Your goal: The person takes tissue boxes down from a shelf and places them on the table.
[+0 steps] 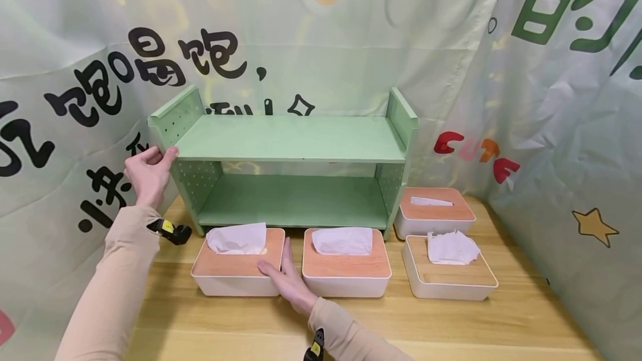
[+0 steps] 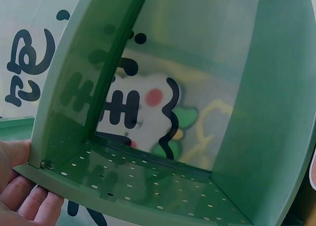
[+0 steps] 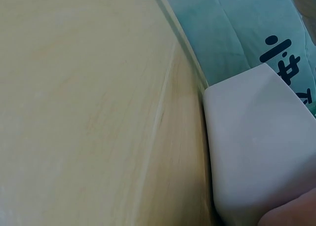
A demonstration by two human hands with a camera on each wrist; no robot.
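A green two-tier metal shelf with perforated side panels stands against the back curtain. My left hand grips the front edge of its left side panel near the upper board; in the left wrist view, the thumb and curled fingers close round that edge. In front of the shelf, a white tissue box with a wooden lid has a tissue sticking out. My right hand holds this box by its right end, thumb over the lid's front corner, fingers along the side. The right wrist view shows the box's white wall.
A second tissue box stands just right of my right hand. Farther right are a third tissue box and, behind it, a fourth one beside the shelf. Printed curtains enclose the wooden table at the back and sides.
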